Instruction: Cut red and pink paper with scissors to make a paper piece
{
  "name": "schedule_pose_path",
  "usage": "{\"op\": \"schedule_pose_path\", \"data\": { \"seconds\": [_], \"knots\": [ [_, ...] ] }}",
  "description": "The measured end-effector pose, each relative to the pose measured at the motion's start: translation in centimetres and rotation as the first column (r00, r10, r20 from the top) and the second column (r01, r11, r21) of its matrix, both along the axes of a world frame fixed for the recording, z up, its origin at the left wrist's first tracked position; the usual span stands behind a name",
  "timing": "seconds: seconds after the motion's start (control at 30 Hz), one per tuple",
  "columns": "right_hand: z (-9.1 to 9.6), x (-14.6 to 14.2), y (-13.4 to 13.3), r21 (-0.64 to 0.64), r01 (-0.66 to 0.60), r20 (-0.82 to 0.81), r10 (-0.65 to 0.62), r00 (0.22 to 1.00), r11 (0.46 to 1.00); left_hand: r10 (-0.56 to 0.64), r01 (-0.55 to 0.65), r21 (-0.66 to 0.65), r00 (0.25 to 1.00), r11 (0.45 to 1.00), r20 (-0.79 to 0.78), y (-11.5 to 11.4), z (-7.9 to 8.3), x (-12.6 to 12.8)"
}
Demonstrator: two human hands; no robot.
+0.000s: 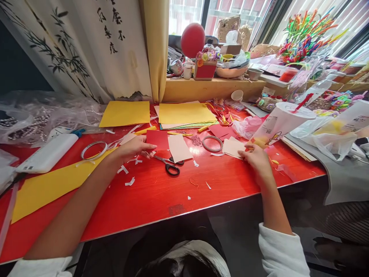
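Observation:
A small red paper square [158,140] is pinched at its lower left corner by my left hand [135,148]. Beside it a cream paper piece [180,148] lies tilted, partly over the handles of black-handled scissors [172,169]. My right hand [258,161] has its thumb and fingers closed on the edge of a small stack of cream paper pieces [232,147]; whether it grips one sheet or several I cannot tell. Just left of that stack is a roll of tape [212,143].
Yellow sheets [125,114] lie at the back, and a long yellow strip [49,188] at the left near a white box-like device [47,152]. A lidded cup with a red straw [281,125] stands beyond my right hand. White paper scraps [130,181] dot the red table [144,207].

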State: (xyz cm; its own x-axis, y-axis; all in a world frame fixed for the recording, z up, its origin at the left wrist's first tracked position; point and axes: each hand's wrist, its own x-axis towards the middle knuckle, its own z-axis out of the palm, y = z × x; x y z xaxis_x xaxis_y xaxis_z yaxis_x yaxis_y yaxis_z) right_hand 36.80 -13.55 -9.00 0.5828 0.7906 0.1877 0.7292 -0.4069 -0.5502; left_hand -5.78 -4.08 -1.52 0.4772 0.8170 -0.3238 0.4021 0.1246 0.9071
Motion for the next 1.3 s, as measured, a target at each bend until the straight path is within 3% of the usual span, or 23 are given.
{"op": "schedule_pose_path", "data": {
  "seconds": [0.07,0.17,0.2,0.27,0.33,0.4,0.43,0.53,0.73,0.8,0.97,1.2,1.3],
  "knots": [
    [0.8,-1.2,-0.6,-0.068,0.097,0.119,-0.088,0.989,0.993,0.011,-0.011,-0.006,1.000,1.000,-0.002,-0.1,0.1,0.1],
    [3.0,-4.2,-1.1,0.096,0.122,0.252,-0.143,0.957,0.988,0.037,-0.037,-0.017,0.999,0.999,0.030,-0.1,0.0,0.2],
    [3.8,-5.6,-1.0,0.156,0.047,0.217,-0.080,0.973,0.987,0.066,-0.065,-0.021,0.997,0.998,0.047,-0.1,0.0,0.3],
    [5.3,-8.5,-0.1,0.137,-0.209,0.013,0.209,0.978,0.968,0.147,-0.146,-0.025,0.986,0.989,0.080,0.1,-0.4,0.4],
    [6.2,-11.5,1.6,0.034,-0.488,-0.187,0.485,0.854,0.872,0.239,-0.238,-0.020,0.965,0.971,0.111,0.4,-0.9,0.5],
    [6.4,-14.2,3.8,-0.108,-0.621,-0.204,0.594,0.778,0.776,0.281,-0.283,-0.009,0.948,0.959,0.150,0.5,-1.4,0.7],
    [6.2,-15.4,4.9,-0.194,-0.648,-0.150,0.631,0.761,0.736,0.277,-0.280,-0.004,0.947,0.960,0.164,0.5,-1.7,0.9],
    [5.3,-17.6,7.5,-0.349,-0.623,-0.032,0.655,0.755,0.700,0.239,-0.244,0.011,0.957,0.970,0.163,0.1,-2.2,1.6],
    [3.8,-18.1,8.4,-0.377,-0.670,-0.079,0.699,0.711,0.640,0.220,-0.229,0.113,0.972,0.967,0.086,-0.6,-2.8,2.4],
    [3.6,-18.0,8.1,-0.360,-0.664,-0.073,0.690,0.720,0.655,0.252,-0.264,0.139,0.962,0.954,0.102,-0.5,-2.9,2.3],
    [3.4,-18.3,7.8,-0.249,-0.560,-0.035,0.570,0.821,0.790,0.325,-0.341,0.113,0.935,0.933,0.141,-0.3,-2.9,2.1],
    [2.6,-18.8,8.3,-0.157,-0.622,-0.155,0.603,0.783,0.767,0.120,-0.128,0.050,0.984,0.991,0.135,-1.2,-3.4,3.2],
    [2.1,-18.7,8.4,-0.133,-0.631,-0.204,0.602,0.772,0.764,0.115,-0.121,0.042,0.986,0.992,0.124,-1.3,-3.8,3.4]
  ]
}}
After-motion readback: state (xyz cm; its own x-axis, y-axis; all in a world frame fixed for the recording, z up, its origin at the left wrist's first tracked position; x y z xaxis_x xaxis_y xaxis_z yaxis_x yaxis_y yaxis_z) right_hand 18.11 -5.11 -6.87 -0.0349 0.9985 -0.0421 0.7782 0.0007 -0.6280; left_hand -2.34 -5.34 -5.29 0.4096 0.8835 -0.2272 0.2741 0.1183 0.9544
